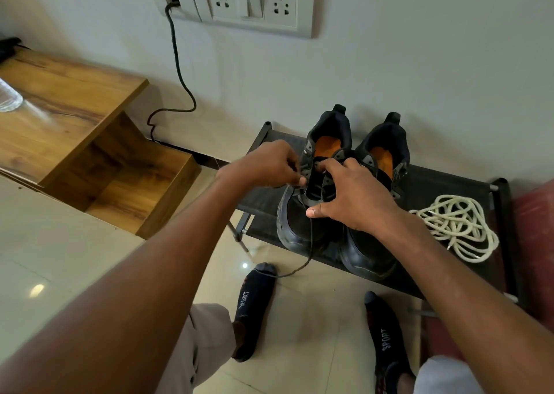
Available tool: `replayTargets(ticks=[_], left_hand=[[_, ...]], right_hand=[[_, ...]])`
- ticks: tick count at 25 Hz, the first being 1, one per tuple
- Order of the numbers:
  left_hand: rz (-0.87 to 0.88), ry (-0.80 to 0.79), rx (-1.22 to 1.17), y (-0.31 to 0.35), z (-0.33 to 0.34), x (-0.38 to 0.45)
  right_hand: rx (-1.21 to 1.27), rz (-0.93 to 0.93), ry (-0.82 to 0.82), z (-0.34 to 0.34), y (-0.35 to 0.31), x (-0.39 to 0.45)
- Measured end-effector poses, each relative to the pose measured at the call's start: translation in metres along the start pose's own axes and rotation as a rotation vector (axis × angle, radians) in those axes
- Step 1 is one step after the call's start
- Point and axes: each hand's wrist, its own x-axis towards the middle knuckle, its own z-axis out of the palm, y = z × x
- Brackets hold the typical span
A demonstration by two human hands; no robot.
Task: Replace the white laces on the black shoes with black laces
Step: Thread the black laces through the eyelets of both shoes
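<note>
A clear glass vessel (9, 98) is cut off at the left edge. The left hand (266, 164) pinches a thin black lace (310, 243) at the eyelets of the left black leather shoe (302, 213); its fingertips are partly hidden. The right hand (353, 197), fingers spread, presses that shoe's tongue, covering the lacing. Both shoes stand on a black fabric rack (434, 184), the loose white rope laces (455, 225) heaped right of the right black shoe (371, 252).

home, shoe rack (419, 184) (wall sockets (254, 2))

Soft even indoor light, glare spots on floor tiles (36, 289), wide-angle edge bending
</note>
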Motion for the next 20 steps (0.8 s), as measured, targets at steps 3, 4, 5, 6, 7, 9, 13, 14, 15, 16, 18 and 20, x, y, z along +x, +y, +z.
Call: replayTargets(ticks=[3,4,5,6,7,9,13,14,15,16,18,20], left_hand=[[-0.011,0.187,-0.388,0.001,-0.020,-0.006],[-0.024,0.235,-0.562,0.001,-0.026,-0.007],[-0.034,0.244,-0.718,0.001,-0.028,-0.007],[-0.045,0.217,-0.854,0.003,-0.027,-0.006],[-0.057,0.178,-0.964,0.006,-0.024,-0.006],[-0.098,0.159,-1.027,0.011,-0.016,-0.002],[-0.156,0.307,-0.616,0.007,-0.012,0.005],[-0.152,0.341,-0.446,0.002,-0.012,0.007],[-0.150,0.364,-0.271,-0.004,-0.010,0.008],[-0.154,0.374,-0.121,-0.010,-0.007,0.010],[-0.177,0.330,0.041,-0.019,-0.004,0.011],[-0.206,0.239,0.108,-0.024,-0.003,0.010]], right_hand=[[0.015,-0.008,-0.011,-0.001,0.001,-0.001],[0.014,-0.008,-0.015,-0.001,0.002,-0.001],[0.009,-0.006,-0.022,-0.002,0.002,-0.001],[0.003,-0.001,-0.031,-0.002,0.002,-0.001],[-0.002,0.006,-0.042,-0.001,0.001,-0.001],[0.012,0.012,-0.042,-0.002,-0.001,-0.002],[0.179,-0.009,0.187,-0.007,-0.014,-0.011],[0.155,0.008,0.208,-0.008,-0.020,-0.016],[0.100,0.025,0.173,-0.008,-0.025,-0.020],[0.032,0.037,0.098,-0.006,-0.030,-0.023],[-0.054,0.048,-0.020,-0.004,-0.037,-0.027],[-0.053,0.039,-0.026,-0.005,-0.040,-0.025]])
